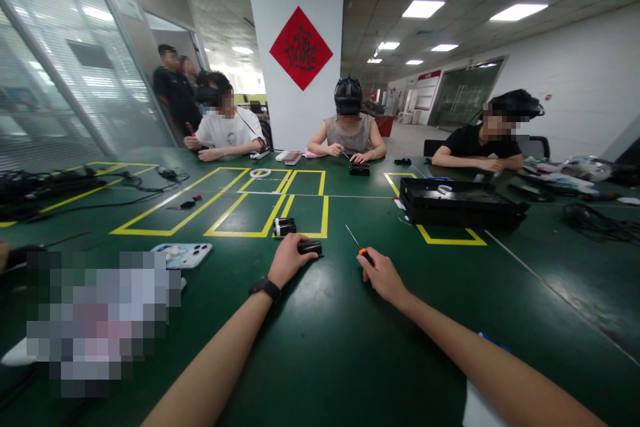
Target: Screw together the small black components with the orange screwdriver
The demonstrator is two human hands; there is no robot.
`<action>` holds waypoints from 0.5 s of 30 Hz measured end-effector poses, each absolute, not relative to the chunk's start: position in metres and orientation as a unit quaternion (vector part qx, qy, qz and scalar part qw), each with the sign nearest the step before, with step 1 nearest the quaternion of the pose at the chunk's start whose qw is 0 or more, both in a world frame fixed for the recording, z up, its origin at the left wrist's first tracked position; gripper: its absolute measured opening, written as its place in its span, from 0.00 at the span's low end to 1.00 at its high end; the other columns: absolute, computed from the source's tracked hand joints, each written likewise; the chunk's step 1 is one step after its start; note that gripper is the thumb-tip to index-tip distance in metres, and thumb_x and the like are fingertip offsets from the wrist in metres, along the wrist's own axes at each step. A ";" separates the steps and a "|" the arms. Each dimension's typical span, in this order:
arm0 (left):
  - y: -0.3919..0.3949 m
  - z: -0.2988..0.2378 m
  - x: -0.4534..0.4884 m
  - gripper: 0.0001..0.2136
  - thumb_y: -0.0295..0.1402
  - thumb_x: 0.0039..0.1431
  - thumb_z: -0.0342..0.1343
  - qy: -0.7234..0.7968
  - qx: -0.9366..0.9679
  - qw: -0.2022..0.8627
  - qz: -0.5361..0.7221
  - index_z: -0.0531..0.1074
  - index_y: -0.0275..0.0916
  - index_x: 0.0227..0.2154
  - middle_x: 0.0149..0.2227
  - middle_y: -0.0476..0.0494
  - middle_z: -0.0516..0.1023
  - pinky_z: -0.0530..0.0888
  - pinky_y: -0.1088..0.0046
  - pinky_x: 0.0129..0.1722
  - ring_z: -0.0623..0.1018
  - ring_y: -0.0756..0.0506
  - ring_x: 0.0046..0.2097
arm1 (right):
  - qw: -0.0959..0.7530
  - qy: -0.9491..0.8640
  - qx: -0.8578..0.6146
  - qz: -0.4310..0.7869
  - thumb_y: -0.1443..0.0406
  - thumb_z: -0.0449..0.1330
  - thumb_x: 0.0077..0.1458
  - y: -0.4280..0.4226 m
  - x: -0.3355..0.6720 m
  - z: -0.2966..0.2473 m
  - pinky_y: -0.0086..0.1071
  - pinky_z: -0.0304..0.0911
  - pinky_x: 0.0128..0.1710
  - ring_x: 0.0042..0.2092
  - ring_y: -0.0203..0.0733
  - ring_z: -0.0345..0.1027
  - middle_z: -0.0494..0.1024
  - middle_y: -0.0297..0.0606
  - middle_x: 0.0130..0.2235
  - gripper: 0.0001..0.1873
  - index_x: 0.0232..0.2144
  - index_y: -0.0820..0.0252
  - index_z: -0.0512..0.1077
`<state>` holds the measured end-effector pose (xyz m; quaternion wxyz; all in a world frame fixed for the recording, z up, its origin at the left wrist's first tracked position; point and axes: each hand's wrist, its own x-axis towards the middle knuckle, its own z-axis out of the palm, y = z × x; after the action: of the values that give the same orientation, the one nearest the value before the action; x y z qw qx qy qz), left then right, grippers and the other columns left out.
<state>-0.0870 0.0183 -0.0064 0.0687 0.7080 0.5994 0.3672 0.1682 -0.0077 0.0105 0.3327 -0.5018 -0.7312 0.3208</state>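
Note:
My left hand (289, 259) is closed around one end of a black cylindrical piece (310, 248), held low over the green table (320, 353). What kind of part it is, I cannot make out. Just beyond that hand lie black cylinders with white bands (284, 225), side by side inside a yellow-taped outline. In my right hand (383, 273) is a screwdriver (367, 255) with a black and orange handle. Its thin metal shaft points up and to the left, and its tip is apart from the black piece. My fingers partly cover the handle.
A long black tray (460, 205) stands at the right, with cables (595, 221) beyond it. At the left are a phone (183, 255), a blurred-out patch and more black cables (60, 187). A white tape roll (260, 173) lies farther back. Several people sit across the table.

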 end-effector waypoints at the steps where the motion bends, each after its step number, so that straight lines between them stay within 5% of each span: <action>1: 0.016 -0.005 -0.079 0.17 0.40 0.42 0.61 0.579 0.724 0.097 0.361 0.71 0.37 0.36 0.36 0.42 0.73 0.68 0.67 0.41 0.72 0.43 0.39 | 0.351 -0.708 -0.496 0.358 0.56 0.49 0.55 -0.004 0.167 0.010 0.26 0.54 0.22 0.21 0.32 0.60 0.67 0.30 0.20 0.14 0.27 0.60 0.65; 8: 0.003 0.003 -0.015 0.17 0.37 0.40 0.63 0.458 0.757 0.243 0.398 0.73 0.39 0.36 0.36 0.44 0.75 0.68 0.69 0.40 0.73 0.44 0.39 | 0.394 -0.643 -0.482 0.446 0.53 0.57 0.47 0.010 0.158 0.006 0.24 0.54 0.15 0.15 0.29 0.58 0.68 0.27 0.22 0.16 0.28 0.59 0.59; 12: 0.006 0.002 -0.002 0.21 0.36 0.45 0.61 0.408 0.694 0.385 0.451 0.68 0.38 0.44 0.41 0.42 0.74 0.70 0.70 0.39 0.74 0.46 0.39 | 0.438 -0.585 -0.443 0.520 0.50 0.57 0.45 0.007 0.160 0.005 0.26 0.60 0.19 0.20 0.34 0.67 0.70 0.29 0.24 0.20 0.27 0.57 0.54; 15: 0.007 0.000 -0.002 0.17 0.38 0.50 0.56 0.386 0.682 0.418 0.459 0.69 0.37 0.42 0.43 0.41 0.73 0.70 0.70 0.40 0.73 0.46 0.41 | 0.448 -0.563 -0.418 0.555 0.50 0.57 0.46 0.003 0.163 0.003 0.23 0.57 0.17 0.17 0.31 0.64 0.67 0.26 0.19 0.19 0.29 0.58 0.58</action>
<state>-0.0021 0.0070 0.0003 0.4182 0.6824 0.3856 0.4591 0.1630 0.0034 0.0030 0.4480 -0.4177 -0.5628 0.5550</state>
